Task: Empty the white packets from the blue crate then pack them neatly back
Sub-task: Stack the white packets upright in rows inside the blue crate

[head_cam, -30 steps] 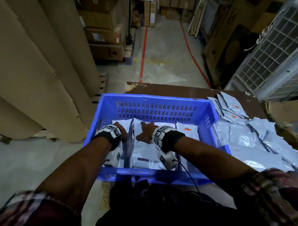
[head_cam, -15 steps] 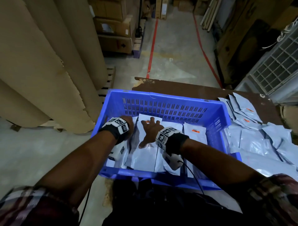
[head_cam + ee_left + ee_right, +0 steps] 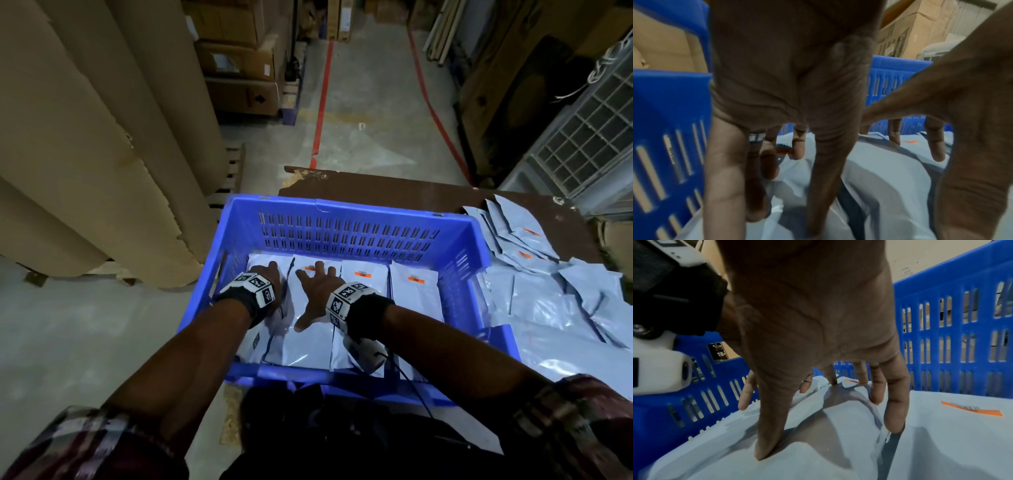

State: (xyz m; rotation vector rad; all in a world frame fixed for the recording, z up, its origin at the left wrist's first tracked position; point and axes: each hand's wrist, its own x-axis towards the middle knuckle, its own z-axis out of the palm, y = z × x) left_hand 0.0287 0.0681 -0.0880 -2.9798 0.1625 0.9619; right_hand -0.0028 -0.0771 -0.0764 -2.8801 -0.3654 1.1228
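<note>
Currently, item 1, blue crate: it is sitting on the brown desk directly in front of you, holding 4 columns of white packets lying flat, side by side, each with its long axis running from you toward the far wall and its orange label at the far end.

Item 2, your left hand: it is pressing down on the leftmost column, fingers straight and spread, gripping nothing.

Item 3, your right hand: it is lying flat on the 2nd column, fingers splayed and pointing at the far wall, thumb planted nearer you; it is holding nothing either. The wrist views are showing the plastic dimpling under both palms.

Item 4, loose packets: a scattered heap is lying on the desk just outside the crate's right wall, at mixed angles, not yet packed.

Judgement: the flattening step is looking nearly finished, and you are likely reaching next for the heap. It is lying to the right of both hands, with your right hand the nearer. Each packet will be needing a turn so that its long axis matches the columns.
</note>
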